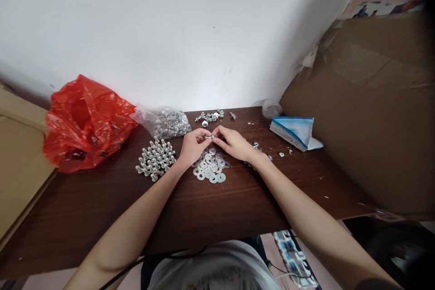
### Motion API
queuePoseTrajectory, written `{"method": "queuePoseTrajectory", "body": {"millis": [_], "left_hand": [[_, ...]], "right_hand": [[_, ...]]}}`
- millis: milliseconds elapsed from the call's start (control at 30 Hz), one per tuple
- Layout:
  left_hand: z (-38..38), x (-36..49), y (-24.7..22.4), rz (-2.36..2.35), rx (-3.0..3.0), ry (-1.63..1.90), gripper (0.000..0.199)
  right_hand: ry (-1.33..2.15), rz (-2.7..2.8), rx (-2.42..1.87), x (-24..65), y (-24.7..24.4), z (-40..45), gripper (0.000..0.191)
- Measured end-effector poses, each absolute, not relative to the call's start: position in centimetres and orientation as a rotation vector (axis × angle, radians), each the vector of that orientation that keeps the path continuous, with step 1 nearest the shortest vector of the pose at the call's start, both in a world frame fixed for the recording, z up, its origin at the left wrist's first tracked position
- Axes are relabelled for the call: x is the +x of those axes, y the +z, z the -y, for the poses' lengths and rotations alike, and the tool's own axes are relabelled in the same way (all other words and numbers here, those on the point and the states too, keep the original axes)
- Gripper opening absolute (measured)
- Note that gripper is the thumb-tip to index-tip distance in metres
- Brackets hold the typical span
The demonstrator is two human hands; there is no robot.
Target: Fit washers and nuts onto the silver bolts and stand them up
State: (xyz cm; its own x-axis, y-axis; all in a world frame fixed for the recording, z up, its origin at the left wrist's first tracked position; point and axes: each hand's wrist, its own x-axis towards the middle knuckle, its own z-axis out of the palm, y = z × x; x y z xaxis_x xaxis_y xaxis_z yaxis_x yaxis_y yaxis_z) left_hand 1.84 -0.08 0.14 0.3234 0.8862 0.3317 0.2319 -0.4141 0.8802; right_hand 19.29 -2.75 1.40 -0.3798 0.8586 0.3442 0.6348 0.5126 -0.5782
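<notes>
My left hand [193, 147] and right hand [236, 145] are partly hiding a metal piece [209, 137], its details being too small to tell. My right wrist [258, 159] is partly covering small metal parts [256, 145]. The right edge is cropping a large carton [367, 113]; the left, a cardboard box [20, 163]. At lower right, a dark object [404, 253] is appearing too blurred to identify.

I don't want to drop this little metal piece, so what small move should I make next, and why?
Perhaps steady the metal piece with your left hand and gently twist it with your right hand: both hands pinch it, and loose washers lie nearby, where it might get mixed in.
</notes>
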Motion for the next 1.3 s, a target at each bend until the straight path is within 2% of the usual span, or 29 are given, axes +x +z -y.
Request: {"method": "queuePoseTrajectory", "body": {"millis": [933,1300], "left_hand": [[-0.01,1.92,0.08,-0.992,1.828,1.130,0.010],[-0.04,1.89,0.02,-0.987,1.812,1.127,0.010]], "right_hand": [[0.395,2.126,-1.207,19.35,1.56,2.68,0.012],[0.337,2.169,-1.193,19.44,1.53,2.62,0.017]]}}
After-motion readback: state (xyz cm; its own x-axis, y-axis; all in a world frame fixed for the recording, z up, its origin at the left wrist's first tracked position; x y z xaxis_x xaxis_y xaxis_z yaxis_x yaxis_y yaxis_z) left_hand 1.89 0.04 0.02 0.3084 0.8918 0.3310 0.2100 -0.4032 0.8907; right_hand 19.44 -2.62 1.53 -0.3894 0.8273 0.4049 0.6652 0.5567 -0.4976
